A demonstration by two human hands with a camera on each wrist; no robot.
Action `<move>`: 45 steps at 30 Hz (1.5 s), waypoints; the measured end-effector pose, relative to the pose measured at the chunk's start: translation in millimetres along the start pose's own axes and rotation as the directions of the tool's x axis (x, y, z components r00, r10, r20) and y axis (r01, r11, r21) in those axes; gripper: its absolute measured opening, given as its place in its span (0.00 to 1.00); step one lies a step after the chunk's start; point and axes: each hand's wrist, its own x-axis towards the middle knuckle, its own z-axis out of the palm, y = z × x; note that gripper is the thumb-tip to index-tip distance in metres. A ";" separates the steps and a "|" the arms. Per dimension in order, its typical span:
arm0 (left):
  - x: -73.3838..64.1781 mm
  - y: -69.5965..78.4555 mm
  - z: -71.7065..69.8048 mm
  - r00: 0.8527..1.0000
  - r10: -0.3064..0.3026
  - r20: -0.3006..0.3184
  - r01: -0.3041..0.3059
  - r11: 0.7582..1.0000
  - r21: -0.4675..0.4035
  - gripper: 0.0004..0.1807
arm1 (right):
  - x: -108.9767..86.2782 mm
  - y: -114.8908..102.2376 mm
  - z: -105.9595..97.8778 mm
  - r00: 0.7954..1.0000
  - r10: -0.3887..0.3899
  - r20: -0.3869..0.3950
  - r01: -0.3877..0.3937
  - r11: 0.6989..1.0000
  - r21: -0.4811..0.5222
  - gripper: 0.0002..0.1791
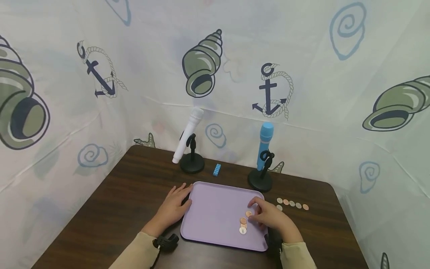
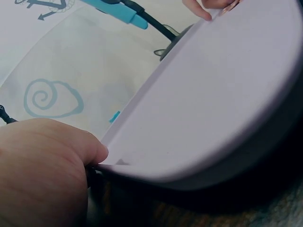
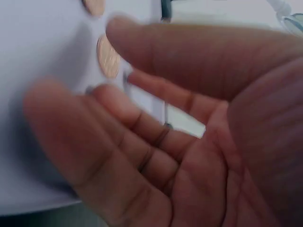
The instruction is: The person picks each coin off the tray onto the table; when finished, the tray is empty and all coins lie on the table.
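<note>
A purple tray (image 1: 215,213) lay flat on the dark wooden table (image 1: 117,209). The left hand (image 1: 174,205) rested at the tray's left edge, its fingers straight and close together, with the thumb against the rim. The right hand (image 1: 268,216) was over the right side of the tray. Its fingers were bent a little and reached toward a copper coin (image 1: 248,213). From the head view you could not tell if the fingertips touched that coin.

Three more coins lay on the tray just below it: two copper coins (image 1: 243,223) and a silver coin (image 1: 242,231). A row of coins (image 1: 292,203) sat on the table to the right of the tray, well apart from the hand.

Behind the tray stood a white toy microphone (image 1: 188,136) on a black stand, and a blue toy microphone (image 1: 265,144) on another black stand. A small blue building brick (image 1: 216,169) lay between the two stands.

The left wrist view showed something the head view did not: the thumb pressed right up against the tray's raised rim (image 2: 156,94), seen from low down. It also caught the other hand's fingertips (image 2: 203,9) at the far side of the tray.

The right wrist view was blurry. It showed the open palm, with the fingers (image 3: 118,142) loosely bent and a bit apart. Two copper coins lay on the tray past the fingertips (image 3: 108,57), and the hand was not holding any coin.
</note>
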 end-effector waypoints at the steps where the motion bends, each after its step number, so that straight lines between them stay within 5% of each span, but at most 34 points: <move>1: 0.2 0.2 0.0 1.000 -0.001 -0.002 0.001 1.000 0.000 0.34 | 1.5 -0.5 -1.1 1.000 0.001 0.015 -0.002 1.000 0.006 0.20; 10: -0.1 1.1 -1.2 1.000 0.005 0.008 -0.005 1.000 0.001 0.34 | 4.8 1.4 2.8 1.000 0.000 -0.001 0.000 0.999 -0.043 0.12; 23: -0.3 2.8 -1.6 1.000 0.002 0.001 -0.002 1.000 -0.004 0.33 | 7.4 7.0 4.6 1.000 -0.016 -0.026 0.015 0.999 -0.031 0.12; 45: -0.9 1.9 -3.1 1.000 0.008 -0.006 -0.007 1.000 0.015 0.33 | 4.3 18.6 3.7 1.000 -0.024 -0.011 0.025 0.989 0.148 0.08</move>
